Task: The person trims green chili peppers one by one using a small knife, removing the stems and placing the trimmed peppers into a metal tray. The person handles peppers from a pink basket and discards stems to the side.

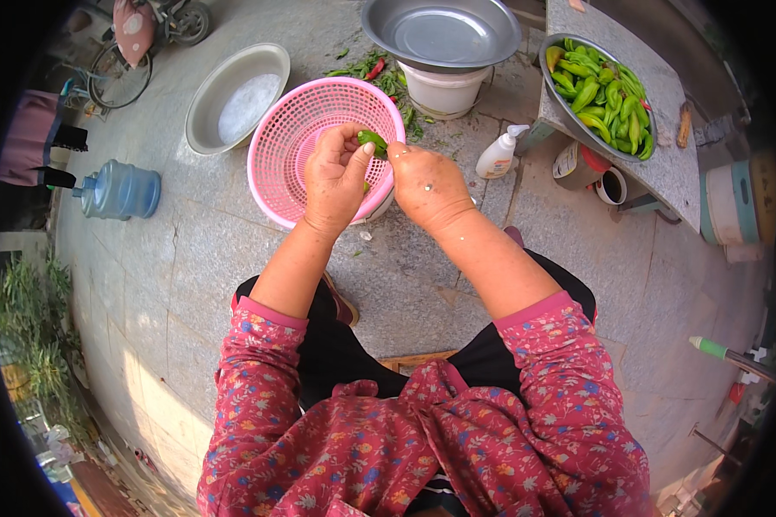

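Note:
My left hand holds a green pepper between thumb and fingers, above a pink plastic colander. My right hand pinches the other end of the same pepper; whatever else its fingers may hold is hidden. A bit of green shows inside the colander beside my left hand. Under the colander is a pale container, mostly covered. To the right, a metal bowl heaped with green peppers stands on a stone slab table.
A metal basin lies left of the colander. Another basin rests on a white bucket, near scattered green trimmings and red peppers. A pump bottle stands right; blue water jugs lie left. A stone table edges the right.

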